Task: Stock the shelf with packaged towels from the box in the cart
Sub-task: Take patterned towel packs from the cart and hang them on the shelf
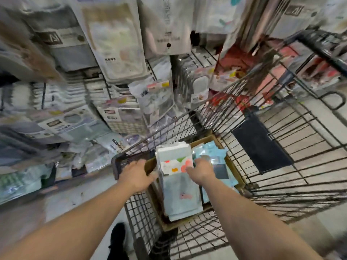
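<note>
both hands were down in the box (232, 167) in the cart (281, 147), left hand (136, 177) and right hand (201, 170) clamping the towel pack stack (176, 166) btwn them, fingers mostly hidden so grip unclear tbh, slick packs could've slid out on the lift.

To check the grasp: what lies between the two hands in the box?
In the head view, a stack of packaged towels lies between the left hand and the right hand, inside the cardboard box.

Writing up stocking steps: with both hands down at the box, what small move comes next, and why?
Probably lift the towel stack up out of the cardboard box: the left hand and right hand already flank it, and it stands above the other packs.
</note>
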Demonstrator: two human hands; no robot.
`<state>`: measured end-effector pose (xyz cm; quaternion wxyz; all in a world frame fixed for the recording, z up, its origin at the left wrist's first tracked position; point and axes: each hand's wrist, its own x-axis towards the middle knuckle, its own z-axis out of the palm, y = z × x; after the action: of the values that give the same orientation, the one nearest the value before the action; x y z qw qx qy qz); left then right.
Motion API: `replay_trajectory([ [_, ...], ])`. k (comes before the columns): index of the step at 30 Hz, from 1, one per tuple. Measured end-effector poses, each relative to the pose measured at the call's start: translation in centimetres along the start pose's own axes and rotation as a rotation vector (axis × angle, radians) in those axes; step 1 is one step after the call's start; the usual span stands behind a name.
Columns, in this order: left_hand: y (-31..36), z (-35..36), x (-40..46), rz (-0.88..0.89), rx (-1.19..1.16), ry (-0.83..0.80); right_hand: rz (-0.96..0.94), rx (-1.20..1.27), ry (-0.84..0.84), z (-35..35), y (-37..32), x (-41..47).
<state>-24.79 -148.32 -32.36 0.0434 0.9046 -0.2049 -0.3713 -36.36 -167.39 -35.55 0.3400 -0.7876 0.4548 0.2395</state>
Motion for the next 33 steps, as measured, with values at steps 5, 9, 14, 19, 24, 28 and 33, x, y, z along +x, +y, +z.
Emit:
replay_trajectory([
  [5,0.8,1.6,1.8,-0.046,-0.176,-0.069,0.065,0.013,-0.004,1.6,0.0,2.0],
  [9,2.0,2.3,2.4,-0.141,-0.364,-0.178,0.097,0.133,-0.023,2.3,0.0,2.1],
  [14,2.6,3.8,3.2,-0.237,-0.67,-0.232,0.153,0.332,-0.023,2.5,-0.1,2.0],
  [19,1.7,5.4,3.8,-0.317,-0.917,-0.187,0.169,0.427,-0.043,2.4,0.0,2.4],
  [24,-0.6,6.7,3.8,-0.402,-0.95,-0.17,0.202,0.242,-0.054,2.7,-0.8,3.2],
  [28,-0.9,6.7,3.8,-0.406,-0.985,-0.145,0.184,0.203,-0.069,3.2,-1.2,3.3],
  [33,-0.6,6.3,3.4,-0.385,-0.995,-0.152,0.179,0.379,0.002,3.3,-0.6,2.6],
])
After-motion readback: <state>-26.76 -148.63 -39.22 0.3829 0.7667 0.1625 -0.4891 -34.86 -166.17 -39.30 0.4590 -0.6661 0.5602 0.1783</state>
